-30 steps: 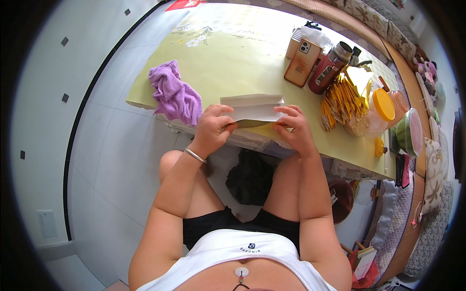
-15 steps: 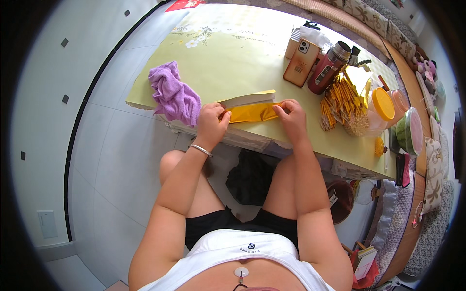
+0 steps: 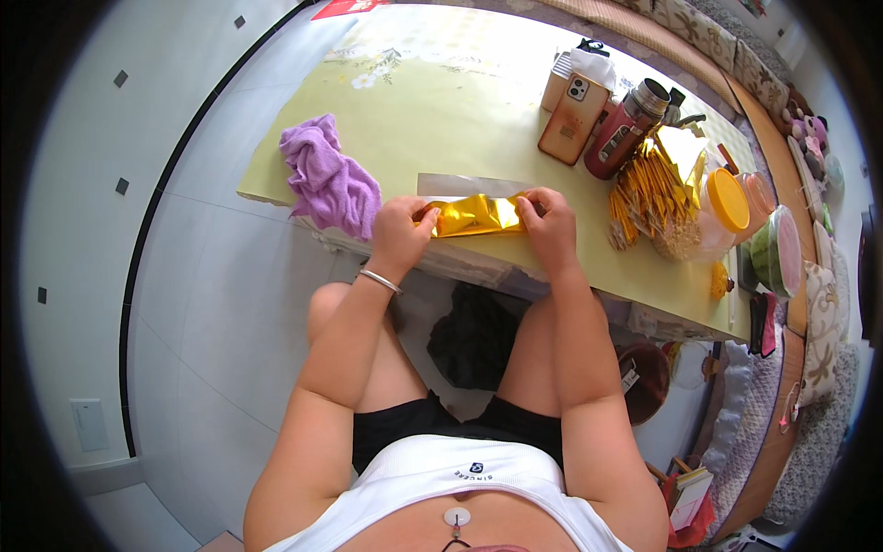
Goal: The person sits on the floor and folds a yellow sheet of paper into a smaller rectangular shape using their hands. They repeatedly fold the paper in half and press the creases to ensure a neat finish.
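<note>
A shiny gold foil strip (image 3: 476,217) stretches between my two hands at the table's near edge, its surface creased and crumpled. My left hand (image 3: 401,235), a silver bangle on its wrist, pinches the left end. At the right end, my right hand (image 3: 552,226) pinches it with thumb and fingers. Just beyond the foil lies a flat pale grey strip (image 3: 471,184), partly covered by it. Whether the two are joined cannot be made out.
Left of my hands is a crumpled purple towel (image 3: 329,179). On the right stand a phone (image 3: 572,120), a dark red thermos (image 3: 627,129), a bundle of gold folded pieces (image 3: 653,189), a yellow-lidded jar (image 3: 727,198) and a small yellow object (image 3: 720,279).
The gold foil has gone from fairly smooth to crumpled and tilted toward me. Its raised far edge no longer shows, and the grey strip now appears flat behind it.
</note>
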Tool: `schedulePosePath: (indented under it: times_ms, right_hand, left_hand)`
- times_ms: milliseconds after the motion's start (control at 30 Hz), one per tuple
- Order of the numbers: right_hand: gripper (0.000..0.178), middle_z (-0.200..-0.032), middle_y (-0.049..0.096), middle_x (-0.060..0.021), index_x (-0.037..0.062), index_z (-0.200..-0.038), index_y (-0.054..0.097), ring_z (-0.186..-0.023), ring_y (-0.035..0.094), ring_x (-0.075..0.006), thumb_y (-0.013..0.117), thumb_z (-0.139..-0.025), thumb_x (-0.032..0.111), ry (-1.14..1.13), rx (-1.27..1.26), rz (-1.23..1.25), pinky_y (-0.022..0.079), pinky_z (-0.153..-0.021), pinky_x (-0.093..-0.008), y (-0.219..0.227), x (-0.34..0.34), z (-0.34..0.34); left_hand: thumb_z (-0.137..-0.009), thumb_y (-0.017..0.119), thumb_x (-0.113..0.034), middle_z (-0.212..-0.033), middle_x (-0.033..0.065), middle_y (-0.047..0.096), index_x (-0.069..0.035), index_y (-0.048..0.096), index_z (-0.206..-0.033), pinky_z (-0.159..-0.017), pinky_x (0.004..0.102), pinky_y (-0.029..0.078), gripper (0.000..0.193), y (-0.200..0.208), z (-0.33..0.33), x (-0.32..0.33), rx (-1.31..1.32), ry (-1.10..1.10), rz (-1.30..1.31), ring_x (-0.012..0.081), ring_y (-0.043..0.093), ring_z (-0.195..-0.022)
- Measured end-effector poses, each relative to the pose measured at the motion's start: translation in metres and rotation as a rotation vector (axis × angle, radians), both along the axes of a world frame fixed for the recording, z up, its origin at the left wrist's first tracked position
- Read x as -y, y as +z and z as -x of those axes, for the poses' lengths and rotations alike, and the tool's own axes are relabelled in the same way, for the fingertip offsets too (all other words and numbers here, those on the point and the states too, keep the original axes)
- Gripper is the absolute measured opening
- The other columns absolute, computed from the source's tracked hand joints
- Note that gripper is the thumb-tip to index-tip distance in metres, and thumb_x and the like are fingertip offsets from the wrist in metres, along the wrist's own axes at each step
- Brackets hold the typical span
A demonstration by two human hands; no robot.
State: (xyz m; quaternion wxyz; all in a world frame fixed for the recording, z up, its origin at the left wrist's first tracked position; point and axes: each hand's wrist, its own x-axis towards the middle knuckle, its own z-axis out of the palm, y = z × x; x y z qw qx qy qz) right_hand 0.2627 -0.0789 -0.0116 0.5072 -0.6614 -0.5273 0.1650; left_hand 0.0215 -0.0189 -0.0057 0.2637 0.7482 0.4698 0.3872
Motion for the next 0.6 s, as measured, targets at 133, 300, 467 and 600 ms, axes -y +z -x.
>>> schedulePosePath:
  times_ms: [133,300,467,600]
  right_hand:
    - [0.017,-0.084,0.065,-0.0110,0.0015,-0.076,0.065,-0.085,0.060,-0.0303,0.073,-0.082,0.015,-0.067,0.208,0.062,0.050,-0.077,-0.0405,0.000,-0.001,-0.006]
    - [0.016,-0.085,0.064,-0.0106,0.0021,-0.074,0.064,-0.086,0.059,-0.0311,0.074,-0.079,0.014,-0.088,0.316,-0.001,0.049,-0.079,-0.0423,-0.009,-0.003,-0.003]
    - [0.014,-0.087,0.063,-0.0104,0.0022,-0.072,0.062,-0.089,0.058,-0.0317,0.073,-0.078,0.010,-0.076,0.322,-0.005,0.049,-0.081,-0.0419,-0.011,-0.001,-0.003]
    - [0.012,-0.086,0.063,-0.0108,0.0016,-0.073,0.061,-0.089,0.057,-0.0324,0.071,-0.077,0.007,-0.061,0.315,-0.067,0.048,-0.081,-0.0420,-0.013,0.001,-0.002]
  left_hand:
    - [-0.081,0.073,-0.016,-0.077,0.0164,0.064,-0.001,0.067,-0.074,-0.074,0.0435,0.050,0.018,0.002,0.000,-0.006,-0.108,0.071,-0.042,0.0336,0.062,-0.081]
    - [-0.079,0.077,-0.015,-0.079,0.0149,0.064,-0.001,0.068,-0.074,-0.074,0.0425,0.050,0.017,-0.002,-0.001,-0.009,-0.188,0.100,-0.191,0.0328,0.061,-0.080]
    - [-0.079,0.079,-0.020,-0.079,0.0144,0.063,-0.002,0.066,-0.070,-0.073,0.0439,0.049,0.024,-0.007,-0.004,-0.014,-0.247,0.148,-0.231,0.0331,0.061,-0.080]
    - [-0.079,0.080,-0.024,-0.077,0.0136,0.062,-0.003,0.065,-0.070,-0.072,0.0451,0.048,0.027,-0.011,-0.008,-0.017,-0.273,0.181,-0.262,0.0329,0.060,-0.079]
